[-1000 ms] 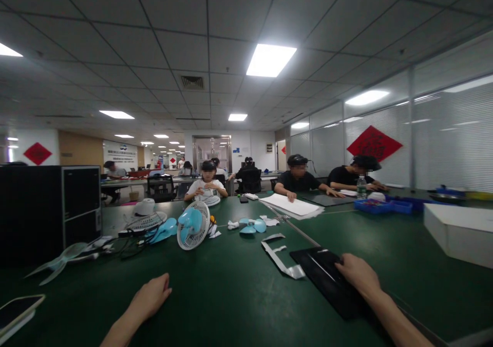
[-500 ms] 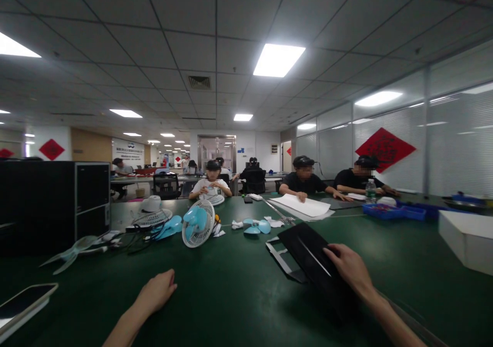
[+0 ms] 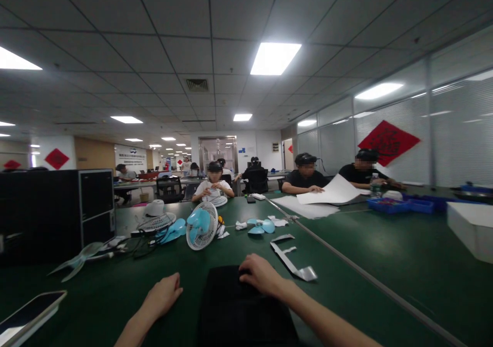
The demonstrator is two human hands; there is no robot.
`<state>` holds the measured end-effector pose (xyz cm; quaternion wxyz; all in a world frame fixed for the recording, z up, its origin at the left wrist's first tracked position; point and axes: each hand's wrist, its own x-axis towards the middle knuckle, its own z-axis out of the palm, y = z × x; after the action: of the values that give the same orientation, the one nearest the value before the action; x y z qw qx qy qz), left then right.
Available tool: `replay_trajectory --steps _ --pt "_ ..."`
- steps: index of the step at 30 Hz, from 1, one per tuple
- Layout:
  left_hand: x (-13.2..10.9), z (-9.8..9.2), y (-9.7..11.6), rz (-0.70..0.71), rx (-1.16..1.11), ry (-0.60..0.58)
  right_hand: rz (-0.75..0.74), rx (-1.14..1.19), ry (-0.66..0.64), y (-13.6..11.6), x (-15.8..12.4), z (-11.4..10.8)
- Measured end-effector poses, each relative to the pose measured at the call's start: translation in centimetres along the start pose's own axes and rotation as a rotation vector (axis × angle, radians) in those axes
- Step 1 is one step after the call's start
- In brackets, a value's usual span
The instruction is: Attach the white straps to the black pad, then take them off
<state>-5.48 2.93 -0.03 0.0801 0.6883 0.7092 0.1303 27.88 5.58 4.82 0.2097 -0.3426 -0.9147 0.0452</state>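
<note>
A black, flat, sheet-like panel [image 3: 242, 313] lies on the green table right in front of me, its near end running out of view. My right hand [image 3: 262, 275] is on its far right part, fingers curled down onto it. To the left, apart from the panel, my left hand [image 3: 164, 295] rests on the table with its fingers curled in and nothing visible in them. Beyond my right hand, a silvery-white bracket-shaped strip [image 3: 290, 259] lies on the tabletop.
A round white fan grille with blue blades [image 3: 202, 225] stands ahead, near a loose blue fan blade [image 3: 262, 227] and cables. A phone [image 3: 31, 313] lies at left, beside a black computer tower [image 3: 96, 203]. Co-workers sit opposite, one handling white paper [image 3: 331, 190]. A white box [image 3: 472, 229] stands right.
My right hand has brought the black panel left and toward me, from tilted above the table to lying before me. The silvery-white strip is now uncovered. My left hand stays almost still.
</note>
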Motion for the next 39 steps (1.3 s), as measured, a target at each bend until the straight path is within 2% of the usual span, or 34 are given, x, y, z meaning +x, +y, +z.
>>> replay_trajectory --steps 4,8,11,16,21,27,32,39 --pt "0.0 -0.2 0.7 0.041 -0.012 0.051 -0.036 0.008 -0.033 -1.6 1.6 1.3" --pt "-0.5 -0.7 2.2 0.162 -0.161 0.094 -0.055 0.013 -0.047 -2.6 2.2 2.3" --pt "-1.1 -0.9 3.1 0.241 -0.245 0.053 -0.060 0.015 -0.051 -3.0 2.3 3.0" --pt "-1.7 -0.7 3.7 0.288 -0.254 -0.086 -0.040 0.020 -0.017 -2.7 1.7 2.9" --pt "-1.7 -0.5 3.7 0.315 -0.271 -0.103 0.087 -0.017 0.140 -0.1 -0.8 1.0" --pt "-1.8 -0.7 4.0 0.299 -0.263 -0.113 0.367 -0.148 0.279 5.5 -6.4 -2.7" --pt "-2.0 -0.5 4.1 0.294 -0.277 -0.168 0.510 -0.205 0.242 7.9 -9.8 -3.5" --pt "-2.1 -0.4 4.1 0.300 -0.280 -0.174 0.561 -0.296 0.131 8.4 -9.9 -2.2"
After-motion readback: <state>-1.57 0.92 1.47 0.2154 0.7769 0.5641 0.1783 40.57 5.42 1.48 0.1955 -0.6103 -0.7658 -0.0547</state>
